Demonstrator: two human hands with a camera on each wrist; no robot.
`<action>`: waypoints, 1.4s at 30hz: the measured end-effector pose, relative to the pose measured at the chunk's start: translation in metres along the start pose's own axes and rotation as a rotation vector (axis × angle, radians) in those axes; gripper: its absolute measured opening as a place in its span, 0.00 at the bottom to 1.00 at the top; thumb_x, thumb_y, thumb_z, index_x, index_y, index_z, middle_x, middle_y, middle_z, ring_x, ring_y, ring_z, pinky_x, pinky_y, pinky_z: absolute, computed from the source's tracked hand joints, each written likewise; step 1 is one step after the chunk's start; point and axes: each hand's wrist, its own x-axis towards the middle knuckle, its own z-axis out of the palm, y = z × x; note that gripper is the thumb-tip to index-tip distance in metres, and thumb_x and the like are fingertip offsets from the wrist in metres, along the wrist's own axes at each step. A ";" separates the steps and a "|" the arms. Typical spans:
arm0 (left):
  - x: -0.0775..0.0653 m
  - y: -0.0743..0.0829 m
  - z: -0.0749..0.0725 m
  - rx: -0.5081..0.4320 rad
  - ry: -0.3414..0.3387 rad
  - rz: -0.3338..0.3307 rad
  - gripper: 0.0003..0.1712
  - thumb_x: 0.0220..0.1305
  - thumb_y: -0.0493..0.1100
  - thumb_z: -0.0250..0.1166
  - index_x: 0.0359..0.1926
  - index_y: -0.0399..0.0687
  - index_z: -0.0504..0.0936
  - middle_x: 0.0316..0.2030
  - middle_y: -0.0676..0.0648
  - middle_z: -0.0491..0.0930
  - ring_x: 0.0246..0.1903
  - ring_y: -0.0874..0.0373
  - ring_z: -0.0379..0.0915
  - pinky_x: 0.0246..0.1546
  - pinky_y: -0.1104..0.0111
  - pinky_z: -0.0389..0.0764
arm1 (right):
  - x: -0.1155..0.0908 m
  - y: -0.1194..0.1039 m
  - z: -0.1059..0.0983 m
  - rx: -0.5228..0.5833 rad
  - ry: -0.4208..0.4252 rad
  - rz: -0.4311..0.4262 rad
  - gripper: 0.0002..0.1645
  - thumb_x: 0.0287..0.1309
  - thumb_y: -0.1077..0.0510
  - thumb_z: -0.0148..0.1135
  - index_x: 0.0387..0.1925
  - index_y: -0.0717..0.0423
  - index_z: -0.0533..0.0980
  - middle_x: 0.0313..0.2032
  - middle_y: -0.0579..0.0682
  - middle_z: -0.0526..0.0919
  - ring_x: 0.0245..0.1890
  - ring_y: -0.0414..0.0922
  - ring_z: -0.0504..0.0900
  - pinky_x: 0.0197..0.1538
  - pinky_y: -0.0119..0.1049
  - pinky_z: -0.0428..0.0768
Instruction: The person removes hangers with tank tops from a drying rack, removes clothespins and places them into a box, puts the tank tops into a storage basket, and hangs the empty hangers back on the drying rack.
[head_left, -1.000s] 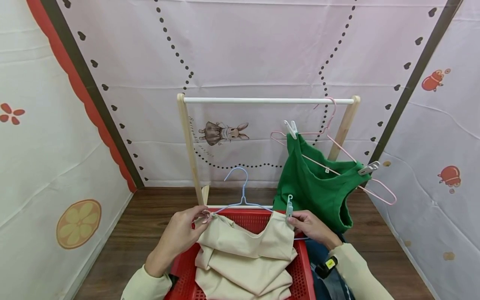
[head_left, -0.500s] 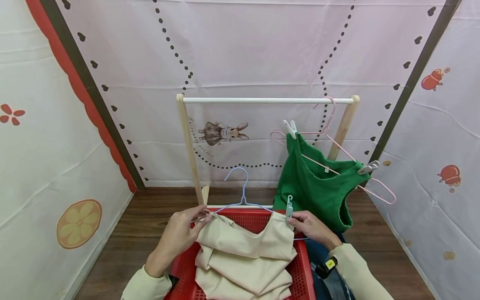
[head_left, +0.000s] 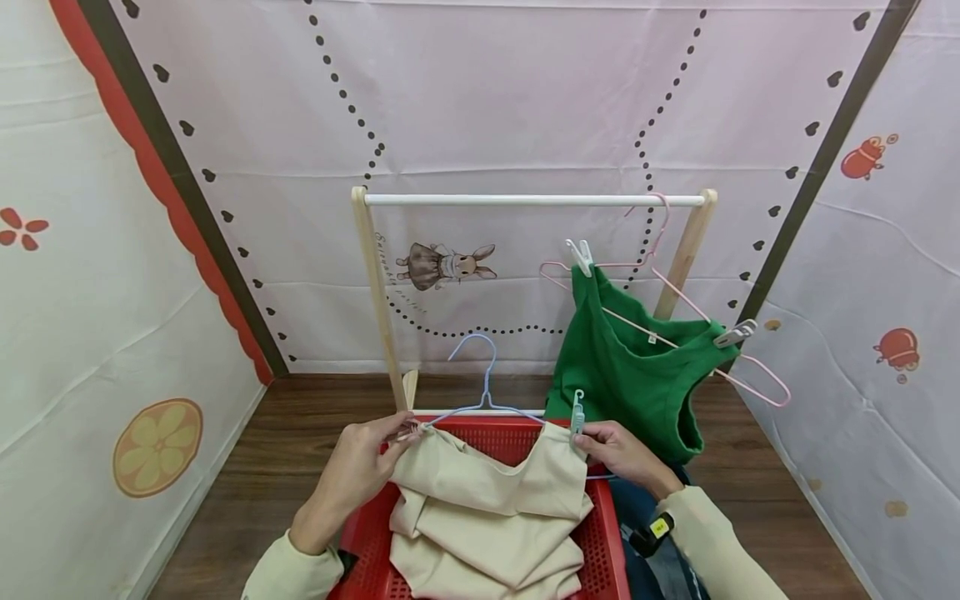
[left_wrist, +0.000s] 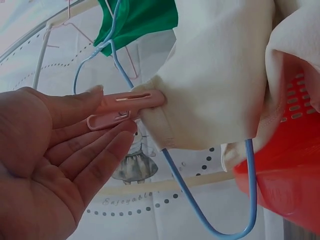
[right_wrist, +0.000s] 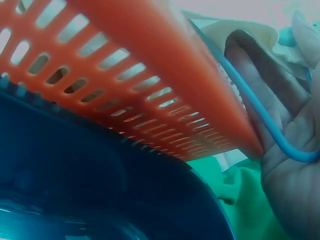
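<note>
A cream garment [head_left: 495, 500] is draped on a blue hanger [head_left: 486, 392], whose hook stands up above the fabric. My left hand [head_left: 363, 462] pinches a pink clothespin [left_wrist: 127, 102] between thumb and fingers, its tip on the garment's left corner. In the left wrist view, the blue hanger's arm loops out below that corner. At the opposite corner sits a pale blue-green clothespin [head_left: 577, 414], upright on the fabric. My right hand [head_left: 618, 450] holds the garment there, thumb at the clothespin's lower end. Part of the right fingers is hidden behind the cloth.
Under the garment stands a red perforated basket [head_left: 611, 550]. Behind it is a rack with a white rail [head_left: 525, 201] and wooden posts. A green garment [head_left: 630, 367] hangs at right from a pink hanger [head_left: 765, 392], clipped by white clothespins [head_left: 580, 257]. Printed cloth surrounds the area.
Both hands stay almost still at the garment's two corners. The pink clothespin shows slightly less in the head view as the left fingers shift a little around it.
</note>
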 end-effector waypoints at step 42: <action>-0.002 0.017 0.002 -0.123 0.209 0.109 0.17 0.49 0.31 0.76 0.44 0.36 0.88 0.37 0.43 0.88 0.32 0.60 0.85 0.30 0.80 0.79 | 0.001 0.001 0.001 -0.013 0.016 0.011 0.17 0.74 0.58 0.51 0.44 0.71 0.77 0.35 0.46 0.86 0.35 0.40 0.85 0.41 0.37 0.84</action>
